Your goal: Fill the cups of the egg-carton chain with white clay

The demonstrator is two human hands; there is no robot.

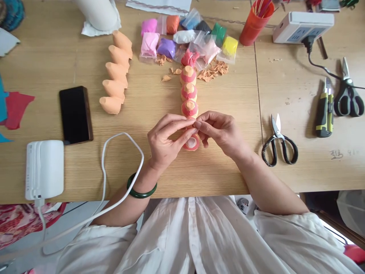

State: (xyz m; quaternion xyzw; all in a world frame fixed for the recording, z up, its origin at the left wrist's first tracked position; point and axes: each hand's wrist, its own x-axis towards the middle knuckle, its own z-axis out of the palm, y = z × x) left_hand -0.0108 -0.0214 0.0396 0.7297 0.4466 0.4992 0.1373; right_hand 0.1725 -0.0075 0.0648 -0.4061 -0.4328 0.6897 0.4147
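1. Work sits mid-table: a straight line of rounded pink-red and yellow pieces with orange tops (189, 108), running away from the person. I count 3 beyond the fingertips and 1 nearer, with a pale round patch (191, 143) on top. What lies directly beneath the fingers is partly hidden.
2. Left hand (168, 139): thumb and forefinger drawn in toward each other over the line. Cannot tell whether anything is between them.
3. Right hand (221, 131): thumb bent in against the curled forefinger, like a pinch, tips meeting the left hand's. Whatever it might grip is too small or covered to make out.
4. My reading: close fingertip work. Best done with light pressure, since the pieces look soft and could dent.
5. I'd let 1 hand steady while the other does the fine movement; pulling with 2 at once may drag the line askew.
6. Forearms should stay wide, as here, so the wrists don't brush the nearest piece.
7. Mind the looped white cable (139, 171) crossing the left forearm by the dark green bangle (142, 195); a snag could jolt the hand.
8. Loose orange shreds (213, 71) lie just beside the far end. Avoid picking up stray bits on the fingers.
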